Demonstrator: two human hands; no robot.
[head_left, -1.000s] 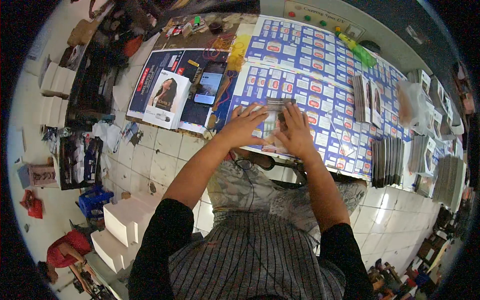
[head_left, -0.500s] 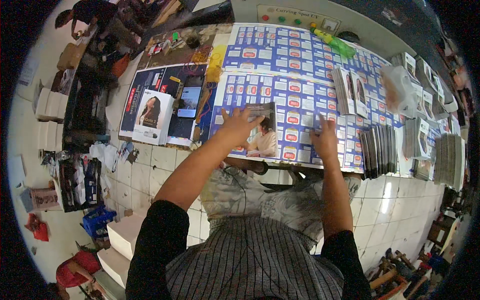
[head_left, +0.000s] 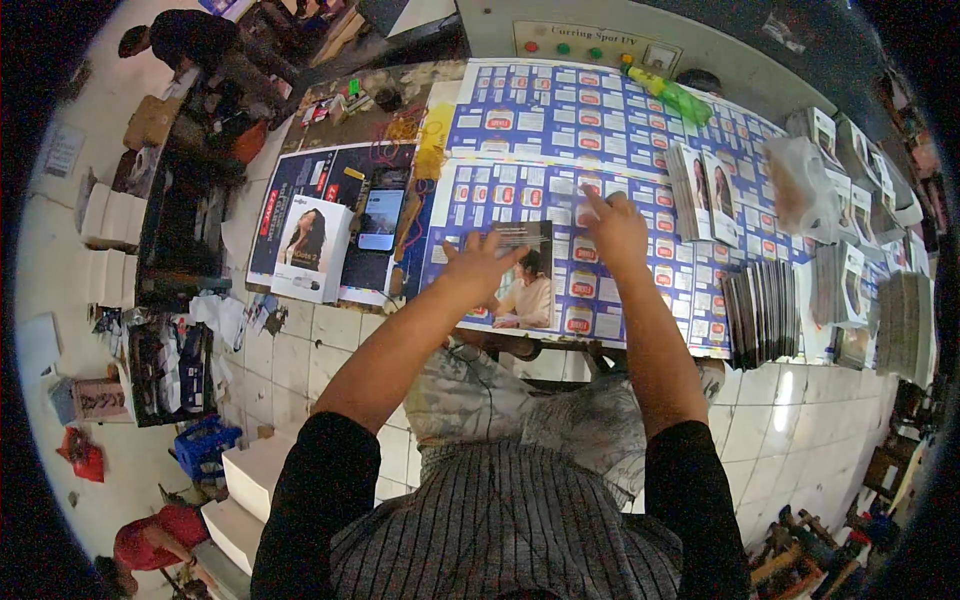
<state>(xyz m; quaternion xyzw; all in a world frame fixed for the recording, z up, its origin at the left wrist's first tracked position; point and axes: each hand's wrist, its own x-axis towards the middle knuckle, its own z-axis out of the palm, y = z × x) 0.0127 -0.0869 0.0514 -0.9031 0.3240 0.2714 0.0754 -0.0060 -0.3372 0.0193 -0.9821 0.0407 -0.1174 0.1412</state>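
A dark printed leaflet (head_left: 530, 296) with a photo of a person in a light top lies on the blue-and-white printed sheets (head_left: 468, 188) that cover the table. Spread over its left side are the fingers of my left hand (head_left: 472, 270), pressing it down flat. Just right of the leaflet, my right hand (head_left: 618, 236) is over the printed sheets with its index finger stretched out and nothing held. Whether that fingertip touches the sheet, I cannot tell.
To the right stand a row of dark folded leaflets (head_left: 762, 312), white stacks with a portrait (head_left: 705, 195) and a clear plastic bag (head_left: 803, 185). A green bottle (head_left: 680, 98) lies at the back. On the left are a phone (head_left: 379, 220) and a white box (head_left: 308, 250).
My right hand has moved left and farther forward, closer to the leaflet. My left hand stays on the leaflet. The whole view has shifted slightly.
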